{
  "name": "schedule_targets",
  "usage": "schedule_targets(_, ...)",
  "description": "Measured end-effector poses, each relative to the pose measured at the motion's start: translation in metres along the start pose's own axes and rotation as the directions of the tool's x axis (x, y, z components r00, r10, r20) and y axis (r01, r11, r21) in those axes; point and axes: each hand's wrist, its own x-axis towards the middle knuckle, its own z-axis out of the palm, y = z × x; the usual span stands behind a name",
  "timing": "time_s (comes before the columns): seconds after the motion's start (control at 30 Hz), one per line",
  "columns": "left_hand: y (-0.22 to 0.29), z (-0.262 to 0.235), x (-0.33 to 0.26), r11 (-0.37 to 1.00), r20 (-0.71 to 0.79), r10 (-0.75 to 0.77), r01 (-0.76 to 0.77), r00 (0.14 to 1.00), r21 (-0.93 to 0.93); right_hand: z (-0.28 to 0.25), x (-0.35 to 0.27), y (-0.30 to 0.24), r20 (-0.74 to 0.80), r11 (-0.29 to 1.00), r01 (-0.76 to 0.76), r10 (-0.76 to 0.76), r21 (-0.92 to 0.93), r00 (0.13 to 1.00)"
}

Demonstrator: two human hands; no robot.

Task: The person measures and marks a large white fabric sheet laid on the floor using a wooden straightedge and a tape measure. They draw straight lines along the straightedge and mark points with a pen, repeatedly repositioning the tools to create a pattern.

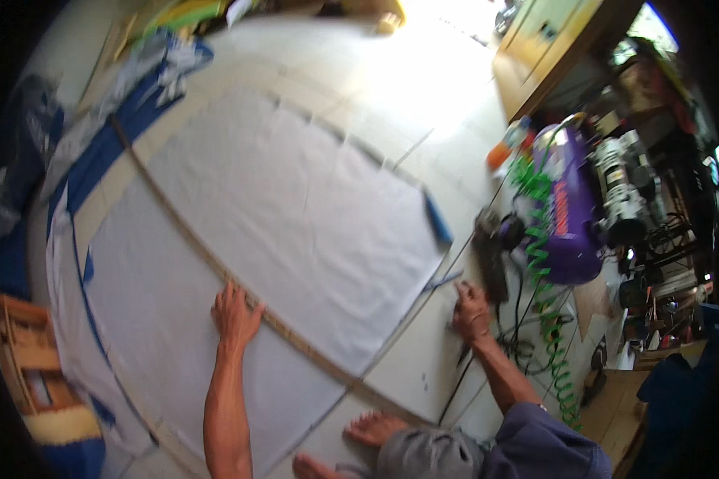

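Note:
A large pale grey-white fabric sheet (264, 207) lies spread on the tiled floor, slightly wrinkled, with a blue patch at its right corner. Across it runs a long, thin brown straightedge (311, 351), which looks bent through the lens. My left hand (236, 316) presses down on the straightedge near its middle, fingers spread. Off the sheet's right edge, my right hand (471, 313) is low over the tiles with its fingers curled together. By its fingertips is a small blue-grey strip (443, 281); whether they grip it or something else is unclear.
On the right stand a purple air compressor tank (566, 207), a coiled green hose (539, 255) and a dark power tool (490, 255) with loose cables. More blue and white fabric (128, 128) lies bunched at left, above a wooden frame (32, 359). My bare feet (374, 428) are beside the sheet.

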Motion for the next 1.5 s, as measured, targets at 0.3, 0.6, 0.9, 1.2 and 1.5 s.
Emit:
schedule_targets(0.3,-0.074,-0.026,0.073,0.983,-0.238,0.089,-0.124,0.967,-0.136,-0.034,0.072,0.017,0.47,0.953,0.233,-0.118,-0.195,0.875)
schedule_targets(0.6,-0.1,0.009,0.077,0.979,-0.407,0.135,-0.185,0.903,-0.086,-0.053,0.182,-0.179,0.205,0.887,0.23,-0.331,0.4,0.921)
schedule_targets(0.9,-0.097,0.012,0.081,0.982,-0.411,0.142,-0.181,0.901,-0.059,0.16,0.387,-0.547,0.174,0.395,0.021,-0.45,0.918,0.876)
schedule_targets(1.2,-0.099,0.007,0.086,0.98,-0.386,0.104,-0.16,0.917,-0.116,0.29,0.537,-0.754,0.354,0.439,-0.191,-0.325,0.878,0.877)
schedule_targets(1.5,-0.101,0.011,0.086,0.98,-0.304,0.115,-0.158,0.946,-0.121,0.28,0.51,-0.701,0.295,0.626,0.111,-0.507,0.772,0.81)
